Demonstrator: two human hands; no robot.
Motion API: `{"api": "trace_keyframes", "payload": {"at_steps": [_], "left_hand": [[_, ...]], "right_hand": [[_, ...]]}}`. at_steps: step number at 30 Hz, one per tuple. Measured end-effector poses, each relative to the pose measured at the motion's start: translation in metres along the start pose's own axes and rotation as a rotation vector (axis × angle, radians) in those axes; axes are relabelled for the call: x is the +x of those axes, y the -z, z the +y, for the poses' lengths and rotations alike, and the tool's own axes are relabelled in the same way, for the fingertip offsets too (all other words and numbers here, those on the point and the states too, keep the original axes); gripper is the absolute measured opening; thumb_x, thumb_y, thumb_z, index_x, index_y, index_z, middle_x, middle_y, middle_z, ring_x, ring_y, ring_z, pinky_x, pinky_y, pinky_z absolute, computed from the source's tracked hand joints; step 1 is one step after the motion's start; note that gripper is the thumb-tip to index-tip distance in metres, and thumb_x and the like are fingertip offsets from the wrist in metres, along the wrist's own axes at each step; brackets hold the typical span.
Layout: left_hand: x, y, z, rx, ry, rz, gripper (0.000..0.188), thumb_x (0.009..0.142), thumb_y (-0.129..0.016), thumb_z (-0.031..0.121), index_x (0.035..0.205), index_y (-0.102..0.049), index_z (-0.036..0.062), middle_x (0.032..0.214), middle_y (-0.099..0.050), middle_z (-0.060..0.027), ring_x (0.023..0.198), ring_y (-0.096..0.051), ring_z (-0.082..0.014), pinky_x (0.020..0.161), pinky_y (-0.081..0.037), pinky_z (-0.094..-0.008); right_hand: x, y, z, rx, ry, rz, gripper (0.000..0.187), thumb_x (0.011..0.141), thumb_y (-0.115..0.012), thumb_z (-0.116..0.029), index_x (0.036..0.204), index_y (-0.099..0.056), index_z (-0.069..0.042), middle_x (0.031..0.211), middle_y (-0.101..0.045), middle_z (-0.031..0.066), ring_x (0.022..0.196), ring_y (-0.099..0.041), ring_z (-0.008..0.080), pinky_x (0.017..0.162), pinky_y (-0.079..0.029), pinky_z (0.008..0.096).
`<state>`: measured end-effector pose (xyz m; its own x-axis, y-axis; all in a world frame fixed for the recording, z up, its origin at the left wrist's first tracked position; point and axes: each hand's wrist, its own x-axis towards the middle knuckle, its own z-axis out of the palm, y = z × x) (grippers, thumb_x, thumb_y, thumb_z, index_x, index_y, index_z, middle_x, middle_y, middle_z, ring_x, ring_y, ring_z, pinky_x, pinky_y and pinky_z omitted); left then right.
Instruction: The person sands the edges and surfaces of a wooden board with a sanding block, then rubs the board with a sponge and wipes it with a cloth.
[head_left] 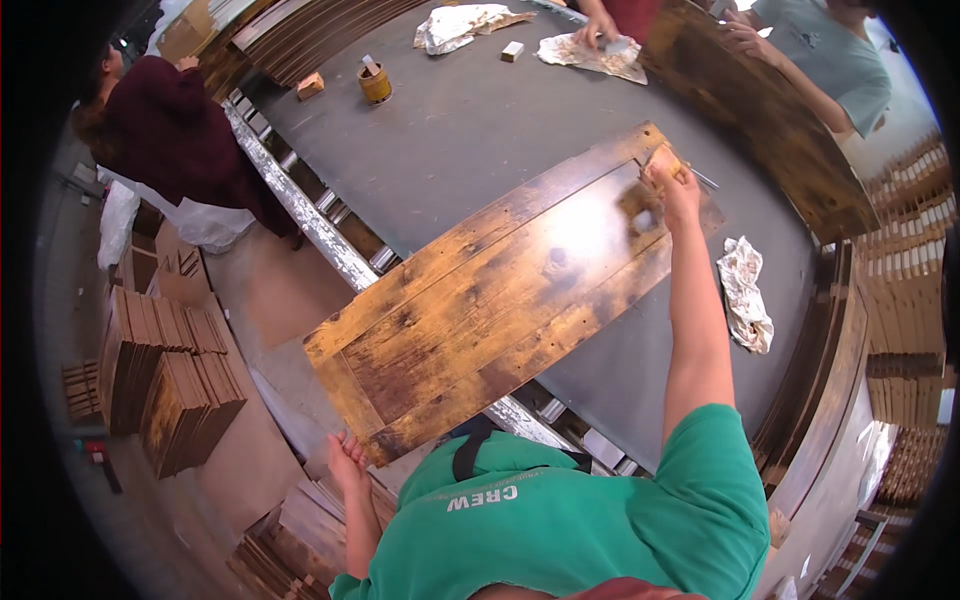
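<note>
A brown wood-look panel with dark mottled stain and a raised frame lies at a slant across the dark table, its near left end jutting past the table's edge. My right hand is closed around a tan sponge at the panel's far right end, that arm stretched out over the wood. Beside the near left corner is my left hand, its fingers half bent and a little apart, with nothing seen in them. Whether its fingertips touch the panel's edge cannot be made out.
On the table are a stained can, another sponge, a small block and crumpled rags. Opposite, co-workers handle a darker panel and a rag. Another person stands left, near stacked boards.
</note>
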<state>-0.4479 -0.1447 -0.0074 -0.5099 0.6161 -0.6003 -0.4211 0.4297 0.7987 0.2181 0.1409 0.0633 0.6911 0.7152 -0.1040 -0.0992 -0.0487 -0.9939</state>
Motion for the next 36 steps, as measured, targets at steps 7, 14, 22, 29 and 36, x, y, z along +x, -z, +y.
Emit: {"api": "trace_keyframes", "payload": {"at_steps": [7, 14, 22, 29, 36], "left_hand": [[-0.005, -0.004, 0.001, 0.060, 0.054, 0.121, 0.044, 0.096, -0.050, 0.043, 0.111, -0.055, 0.0019, 0.070, -0.050, 0.0015, 0.055, -0.041, -0.0065, 0.047, -0.033, -0.0212], [-0.002, -0.031, 0.003, 0.092, 0.070, 0.071, 0.039, 0.095, -0.051, 0.041, 0.111, -0.059, 0.0073, 0.077, -0.054, 0.0015, 0.060, -0.045, -0.0045, 0.048, -0.031, -0.0193], [-0.032, -0.037, 0.012, -0.001, 0.083, 0.018, 0.056, 0.097, -0.043, 0.048, 0.125, -0.052, 0.0006, 0.097, -0.064, -0.0075, 0.077, -0.057, -0.0103, 0.064, -0.043, -0.0226], [-0.042, -0.014, -0.001, -0.127, 0.062, -0.076, 0.059, 0.097, -0.041, 0.049, 0.127, -0.049, -0.0017, 0.099, -0.064, -0.0120, 0.084, -0.060, -0.0147, 0.073, -0.047, -0.0267], [-0.064, -0.005, -0.007, -0.180, 0.026, -0.108, 0.057, 0.097, -0.043, 0.047, 0.125, -0.050, -0.0013, 0.100, -0.064, -0.0131, 0.081, -0.061, -0.0148, 0.071, -0.048, -0.0271]], "right_hand": [[0.055, -0.041, 0.029, -0.687, 0.297, 0.137, 0.065, 0.068, -0.078, -0.027, 0.122, -0.051, -0.002, 0.114, -0.061, 0.0145, 0.105, -0.059, 0.0248, 0.090, -0.046, 0.0357], [0.070, -0.034, 0.057, -0.832, 0.366, -0.050, 0.073, 0.068, -0.078, -0.044, 0.126, -0.052, -0.007, 0.118, -0.059, 0.0166, 0.108, -0.058, 0.0280, 0.092, -0.045, 0.0371], [-0.125, -0.137, 0.032, -0.645, 0.328, -0.311, 0.067, 0.077, -0.076, -0.032, 0.128, -0.047, 0.001, 0.114, -0.058, 0.0194, 0.101, -0.059, 0.0256, 0.083, -0.052, 0.0365], [-0.274, -0.212, 0.049, -0.585, 0.315, -0.535, 0.063, 0.076, -0.076, -0.027, 0.125, -0.048, 0.001, 0.115, -0.059, 0.0191, 0.101, -0.060, 0.0255, 0.088, -0.050, 0.0351], [-0.391, -0.277, 0.056, -0.644, 0.433, -0.842, 0.058, 0.075, -0.076, -0.024, 0.121, -0.051, 0.001, 0.113, -0.059, 0.0191, 0.105, -0.058, 0.0286, 0.090, -0.049, 0.0384]]}}
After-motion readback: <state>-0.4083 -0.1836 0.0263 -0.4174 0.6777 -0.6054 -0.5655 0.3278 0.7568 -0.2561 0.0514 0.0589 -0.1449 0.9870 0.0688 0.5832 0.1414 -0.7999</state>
